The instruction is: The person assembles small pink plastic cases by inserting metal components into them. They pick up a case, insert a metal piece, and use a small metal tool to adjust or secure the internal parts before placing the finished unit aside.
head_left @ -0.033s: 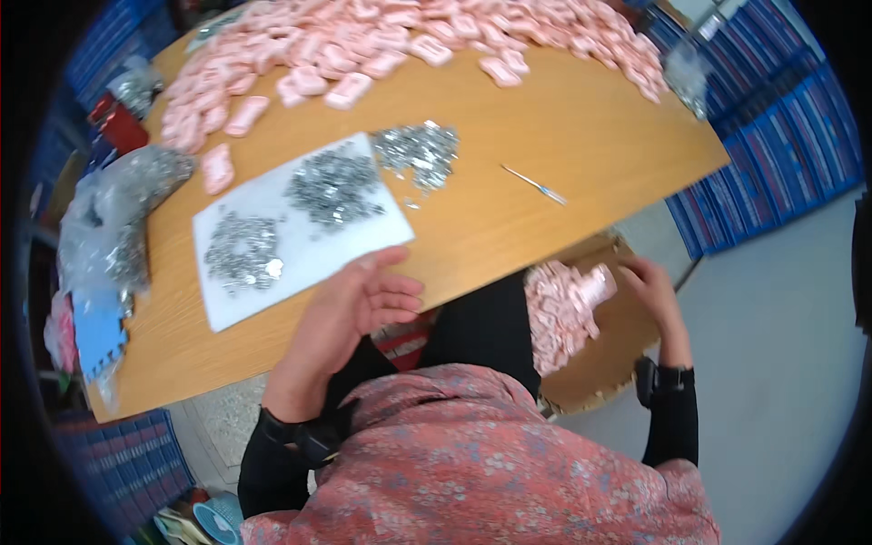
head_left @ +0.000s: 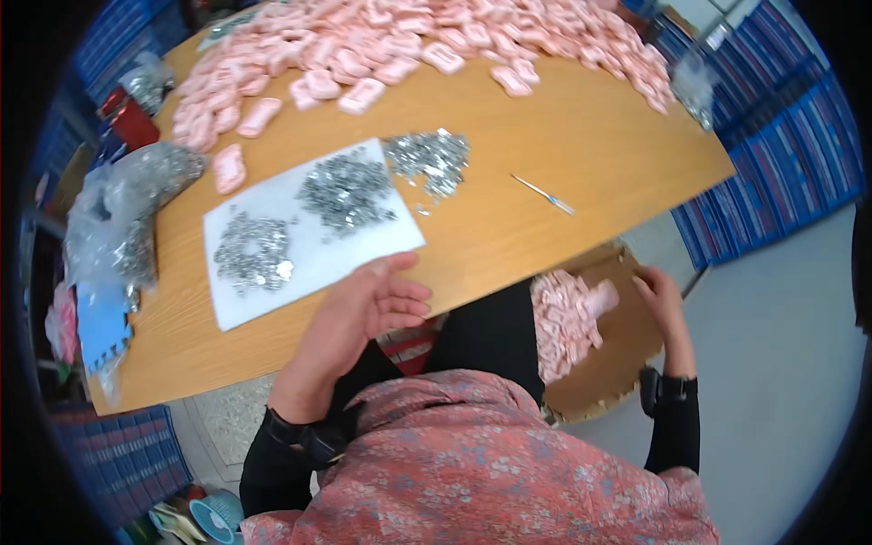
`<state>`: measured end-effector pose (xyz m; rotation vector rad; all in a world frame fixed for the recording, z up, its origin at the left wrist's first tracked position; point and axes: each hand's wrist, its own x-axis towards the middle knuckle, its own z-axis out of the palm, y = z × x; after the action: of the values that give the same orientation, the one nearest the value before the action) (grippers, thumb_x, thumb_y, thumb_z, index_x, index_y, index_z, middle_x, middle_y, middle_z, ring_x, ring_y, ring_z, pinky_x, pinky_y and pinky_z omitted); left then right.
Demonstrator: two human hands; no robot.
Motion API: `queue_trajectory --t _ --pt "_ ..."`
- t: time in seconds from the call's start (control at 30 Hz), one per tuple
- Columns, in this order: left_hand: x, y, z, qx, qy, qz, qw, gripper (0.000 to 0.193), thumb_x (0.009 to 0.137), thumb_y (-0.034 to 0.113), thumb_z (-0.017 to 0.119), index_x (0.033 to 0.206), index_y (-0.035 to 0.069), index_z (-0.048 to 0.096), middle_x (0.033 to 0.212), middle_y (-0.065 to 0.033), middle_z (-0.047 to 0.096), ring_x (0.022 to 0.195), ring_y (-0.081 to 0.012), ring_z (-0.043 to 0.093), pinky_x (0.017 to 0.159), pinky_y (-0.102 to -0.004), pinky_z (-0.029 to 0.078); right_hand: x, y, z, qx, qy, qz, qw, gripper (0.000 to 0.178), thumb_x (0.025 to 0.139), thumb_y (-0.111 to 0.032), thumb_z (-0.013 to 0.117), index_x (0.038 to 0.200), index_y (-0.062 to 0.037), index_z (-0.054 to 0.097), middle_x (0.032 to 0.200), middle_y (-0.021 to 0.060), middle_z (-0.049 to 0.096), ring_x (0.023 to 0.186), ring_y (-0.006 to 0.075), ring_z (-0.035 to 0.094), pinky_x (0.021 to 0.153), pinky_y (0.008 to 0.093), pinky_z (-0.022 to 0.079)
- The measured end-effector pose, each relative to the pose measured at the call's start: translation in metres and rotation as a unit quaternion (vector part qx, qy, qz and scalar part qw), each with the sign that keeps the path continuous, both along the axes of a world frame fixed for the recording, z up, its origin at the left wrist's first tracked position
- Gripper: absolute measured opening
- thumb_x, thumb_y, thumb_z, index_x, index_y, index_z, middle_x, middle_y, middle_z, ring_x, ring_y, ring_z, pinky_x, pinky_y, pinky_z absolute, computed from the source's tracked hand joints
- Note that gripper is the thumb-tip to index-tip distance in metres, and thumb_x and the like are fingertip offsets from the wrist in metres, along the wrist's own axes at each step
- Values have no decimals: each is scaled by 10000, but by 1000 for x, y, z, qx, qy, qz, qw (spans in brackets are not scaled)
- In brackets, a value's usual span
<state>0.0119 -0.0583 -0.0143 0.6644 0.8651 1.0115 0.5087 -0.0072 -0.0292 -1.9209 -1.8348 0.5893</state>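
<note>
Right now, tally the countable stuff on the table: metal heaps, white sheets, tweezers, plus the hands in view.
Heaps of small metal parts: 3
White sheet: 1
Tweezers: 1
Hands: 2, left hand, right hand
Total: 7
The pink pieces are too many to count.

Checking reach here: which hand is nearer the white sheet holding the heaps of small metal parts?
Left. The left hand touches the white sheet at its near edge; the right hand is off the table, over the cardboard box.

We see even, bright indoor light, soft shadows, black fisheye vignette; table edges bow, left hand slightly motion-blurred (rim detail smeared).
</note>
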Motion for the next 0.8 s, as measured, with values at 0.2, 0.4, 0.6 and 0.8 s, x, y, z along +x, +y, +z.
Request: queue_trajectory --t 0.2,0.4,0.6,0.8 --pt "-12 -12 5 14 51 9 999 412 1069 265 403 1341 -32 487 1045 -150 637 943 -208 648 860 -333 557 -111 46 56 57 79 82 992 230 922 -141 657 1088 16 681 933 102 718 846 152 664 768 297 523" --pt "-27 -17 -2 21 54 8 998 355 1069 170 416 1355 -24 494 1077 -127 635 985 -184 639 910 -317 535 -290 143 74 168 -70 360 915 209 878 -122 643 1065 -36 680 973 151 687 916 307 656 821 398 522" --pt "-48 -24 -3 41 63 33 997 355 1067 188 441 1353 -12 504 1077 -118 640 988 -181 643 909 -321 533 -423 246 42 278 -196 479 809 377 828 -28 596 1196 -106 621 1124 117 663 1097 312 594 941 428 481" --pt "-64 -26 -7 44 65 51 996 344 1059 200 474 1328 -6 529 1046 -83 647 959 -152 642 885 -299 532 -462 284 21 229 -269 492 796 423 793 -78 639 1212 -100 586 1144 135 650 1101 344 592 957 455 466"
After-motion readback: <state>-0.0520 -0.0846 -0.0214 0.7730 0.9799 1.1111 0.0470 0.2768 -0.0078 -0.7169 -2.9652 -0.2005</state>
